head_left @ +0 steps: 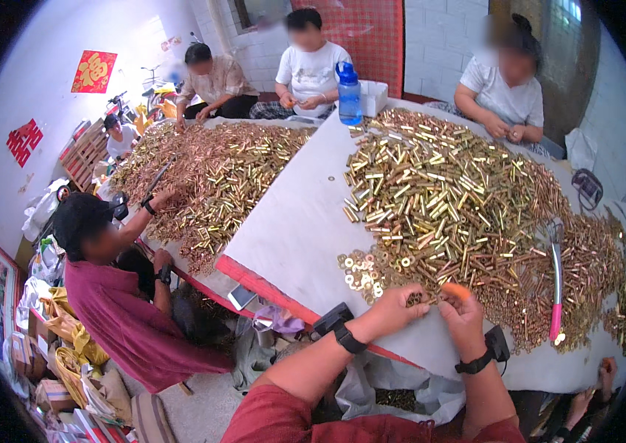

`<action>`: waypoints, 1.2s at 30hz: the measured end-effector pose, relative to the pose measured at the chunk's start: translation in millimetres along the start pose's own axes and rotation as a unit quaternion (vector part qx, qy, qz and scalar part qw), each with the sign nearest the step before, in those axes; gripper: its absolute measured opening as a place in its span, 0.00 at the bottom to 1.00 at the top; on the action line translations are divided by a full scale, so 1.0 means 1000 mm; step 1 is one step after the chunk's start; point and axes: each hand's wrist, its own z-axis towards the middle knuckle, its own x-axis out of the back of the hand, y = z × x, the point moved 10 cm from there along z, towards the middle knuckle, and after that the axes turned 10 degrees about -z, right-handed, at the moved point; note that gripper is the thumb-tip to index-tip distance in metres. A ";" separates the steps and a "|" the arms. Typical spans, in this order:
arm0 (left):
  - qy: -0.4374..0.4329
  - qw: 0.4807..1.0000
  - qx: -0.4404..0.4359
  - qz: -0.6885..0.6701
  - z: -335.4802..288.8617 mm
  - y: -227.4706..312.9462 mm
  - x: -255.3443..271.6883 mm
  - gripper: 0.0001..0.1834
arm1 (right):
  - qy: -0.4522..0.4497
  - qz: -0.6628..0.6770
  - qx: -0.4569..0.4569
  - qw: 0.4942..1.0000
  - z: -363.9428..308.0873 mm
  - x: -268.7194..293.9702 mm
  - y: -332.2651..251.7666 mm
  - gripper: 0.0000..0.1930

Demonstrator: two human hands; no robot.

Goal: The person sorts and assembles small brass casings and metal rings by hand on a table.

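Observation:
Over the near edge of the table, my two hands almost meet at the fingertips. My left hand point(395, 308) is curled around a few small brass-coloured metal pieces point(414, 299), which look like nuts. An orange cover sits on a finger of my right hand point(463, 317); that hand is pinched closed, and whatever is between its fingertips is too small to name. Flat metal washers point(361, 275) lie just left of my hands. Beyond them spreads a heap of brass-coloured metal tubes point(431, 192). Coppery small parts point(508, 310) lie to the right.
A pink-handled tool point(556, 295) rests on the parts at right. The white-covered table point(283, 221) has a red edge. A blue bottle point(349, 96) and white box point(374, 96) stand at the far side. Several people sit around; one in maroon point(128, 310) works at the left heap point(217, 170).

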 end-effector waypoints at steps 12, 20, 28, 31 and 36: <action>-0.045 0.995 -0.005 0.090 -0.005 0.011 -0.005 0.10 | -0.084 -0.139 0.032 0.986 -0.002 -0.001 -0.013 0.10; -0.066 0.995 0.047 0.050 -0.003 0.005 -0.009 0.10 | -0.076 -0.245 0.135 0.957 -0.006 -0.001 -0.036 0.10; -0.075 0.993 -0.003 0.096 -0.005 0.012 -0.015 0.11 | -0.095 -0.249 0.099 0.959 -0.010 0.000 -0.022 0.09; -0.064 0.990 -0.039 0.116 -0.006 0.016 -0.015 0.12 | -0.091 -0.284 0.067 0.952 -0.009 0.001 -0.019 0.09; -0.047 0.986 -0.041 0.154 -0.004 0.013 -0.012 0.12 | -0.074 -0.300 0.072 0.948 -0.009 -0.003 -0.014 0.08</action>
